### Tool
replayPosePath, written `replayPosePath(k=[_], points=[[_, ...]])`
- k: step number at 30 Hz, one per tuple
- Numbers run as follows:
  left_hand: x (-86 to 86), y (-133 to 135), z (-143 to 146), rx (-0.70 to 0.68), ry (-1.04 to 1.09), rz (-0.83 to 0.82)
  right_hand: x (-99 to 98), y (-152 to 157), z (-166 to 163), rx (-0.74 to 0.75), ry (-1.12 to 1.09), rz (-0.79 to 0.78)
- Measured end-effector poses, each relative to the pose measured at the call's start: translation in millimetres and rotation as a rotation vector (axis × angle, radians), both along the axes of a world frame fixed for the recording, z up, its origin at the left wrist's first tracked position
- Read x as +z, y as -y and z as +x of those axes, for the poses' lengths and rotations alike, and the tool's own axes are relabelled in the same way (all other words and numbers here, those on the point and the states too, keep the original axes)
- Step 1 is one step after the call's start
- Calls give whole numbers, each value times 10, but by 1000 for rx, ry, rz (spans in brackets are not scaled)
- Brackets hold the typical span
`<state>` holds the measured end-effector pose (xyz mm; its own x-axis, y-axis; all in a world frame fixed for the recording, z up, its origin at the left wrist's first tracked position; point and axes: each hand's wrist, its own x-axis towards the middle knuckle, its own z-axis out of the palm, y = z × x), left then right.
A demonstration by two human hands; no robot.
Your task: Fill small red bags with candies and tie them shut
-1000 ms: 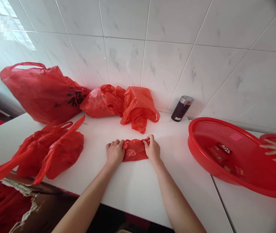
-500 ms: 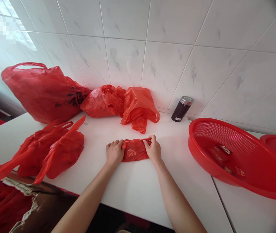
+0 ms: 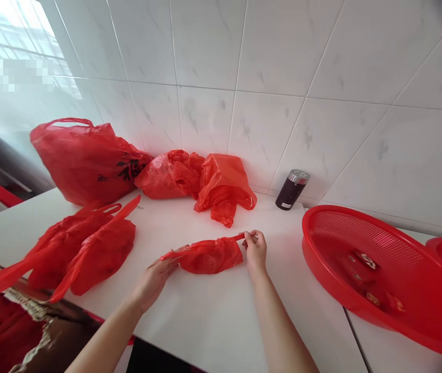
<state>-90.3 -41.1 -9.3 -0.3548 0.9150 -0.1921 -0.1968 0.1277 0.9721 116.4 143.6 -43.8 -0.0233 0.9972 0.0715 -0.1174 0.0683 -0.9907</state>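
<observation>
A small red plastic bag (image 3: 209,256) lies on the white counter (image 3: 213,316) in front of me, filled and bulging. My right hand (image 3: 255,250) pinches the bag's right handle, which is pulled out to the right. My left hand (image 3: 157,275) lies at the bag's left end with its fingers stretched along the left handle; whether they grip it I cannot make out.
Two filled red bags (image 3: 84,248) lie at the left edge. A large printed red bag (image 3: 84,160) and crumpled red bags (image 3: 201,181) rest against the tiled wall. A dark cylinder (image 3: 291,189) stands at the back. A red sieve basket (image 3: 380,269) with small packets sits right.
My hands have moved apart and drawn the bag's handles outward; the left hand slid left and down. Another person's hand at the right edge one second ago is gone. The view tilted.
</observation>
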Motion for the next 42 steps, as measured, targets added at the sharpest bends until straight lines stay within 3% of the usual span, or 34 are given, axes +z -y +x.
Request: replayPosePath(k=[2,4,7,10,12,14,16,19,23,29,32,33,35,38,42], points=[[34,59,-25,19,276,-42,-5,-6,-6,-3,-42,-19],[91,78,-61,53,364,-107,-1,-2,-6,11,-70,-30],[254,47,-89,209,142,-111,14,10,3,51,-101,-40],[439,-72,33,402,-345,78,41,30,8,91,-123,-48],[499,-214,216,315,-758,192,65,44,15,123,-134,-55],[485,-383,423,103,-1102,181,87,47,37,151,-148,-67],[427,-531,572,-14,-1187,94,98,30,76,166,-170,-85],[377,-592,567,-20,-1167,-5,86,-24,137,148,-207,-116],[502,-259,173,81,-1130,-138,30,-84,163,124,-206,-131],[718,433,-417,443,-1226,-341,-32,-80,122,146,-72,-78],[634,558,-363,578,-1443,-295,-35,-36,78,135,46,-3],[574,566,-303,554,-1489,-248,-34,-9,56,127,95,33],[424,553,-186,381,-1442,-192,-28,61,3,111,197,124],[192,517,-169,126,-1217,-303,-19,163,-102,120,316,266],[10,467,-455,164,-1158,-430,0,141,-262,190,651,439]])
